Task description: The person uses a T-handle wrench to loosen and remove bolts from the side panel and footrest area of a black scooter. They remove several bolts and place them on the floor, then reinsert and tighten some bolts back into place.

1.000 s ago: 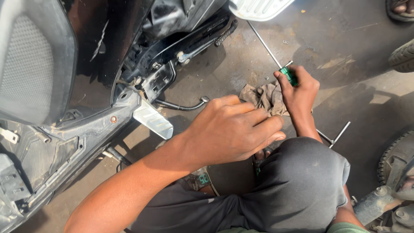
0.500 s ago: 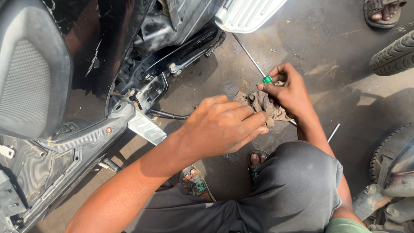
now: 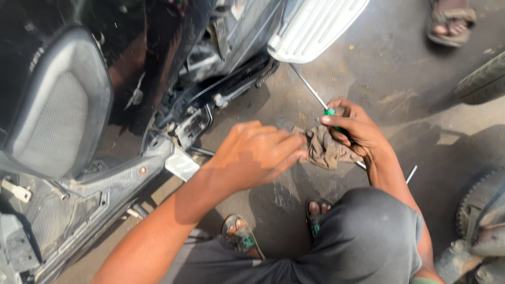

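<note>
My right hand (image 3: pixel 357 131) is shut on a green-handled screwdriver (image 3: pixel 329 112); its long thin shaft (image 3: pixel 307 87) points up-left towards the scooter. A crumpled brown rag (image 3: pixel 323 150) lies on the ground under and beside that hand. My left hand (image 3: pixel 258 152), blurred, reaches across from the left, and its fingertips touch the rag's left edge. I cannot tell if it grips the rag. Both hands hover over the concrete just right of the scooter's open underside (image 3: pixel 194 123).
A black scooter with a grey seat (image 3: pixel 58 121) fills the left, with a white footboard panel (image 3: pixel 315 29) at the top. My sandalled feet (image 3: pixel 239 236) are below. Another person's sandalled foot (image 3: pixel 450 23) is top right. Tyres (image 3: pixel 484 81) stand at the right edge. A thin metal rod (image 3: pixel 410 173) lies nearby.
The view has shifted, so the hands and rag sit lower in frame. My left hand's fingers have stretched out towards the rag. My right hand still holds the screwdriver.
</note>
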